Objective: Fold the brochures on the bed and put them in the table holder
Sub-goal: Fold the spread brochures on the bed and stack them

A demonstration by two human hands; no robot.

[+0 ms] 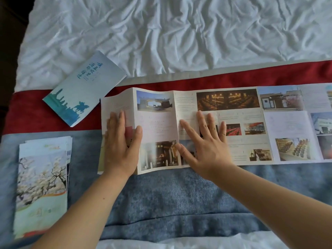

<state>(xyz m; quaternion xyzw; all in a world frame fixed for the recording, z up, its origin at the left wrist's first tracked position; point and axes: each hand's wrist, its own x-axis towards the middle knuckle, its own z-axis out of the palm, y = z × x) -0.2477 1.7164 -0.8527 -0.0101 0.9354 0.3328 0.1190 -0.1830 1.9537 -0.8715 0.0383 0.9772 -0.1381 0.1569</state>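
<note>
From the head camera, the bed (179, 33) filled the picture, its white sheet crumpled across the far side. A runner lay over the near part, with a red band (45, 114) beyond a wider blue band (179, 203).

A long brochure (239, 123) lay stretched out across the runner, half on the red and half on the blue, and ran off the right edge of the picture. Its panels of photos and small print faced up. The leftmost panels stood up a little along their creases and did not lie flat.

The left hand (122, 146) lay palm down on the end panel at the left, fingers straight and close together, with the thumb out to the side over the first crease. The right hand (206, 146) pressed flat on the panels just to the right, fingers straight and spread wide. Neither hand gripped the paper. One panel showed bare between them.

Up to the left, apart from the long one, a folded blue brochure (84, 88) lay tilted, partly on the sheet and partly on the red band. Nearer, at the left edge, a small stack (43, 186) of folded brochures rested on the blue band, with blossom branches on the top cover.
</note>
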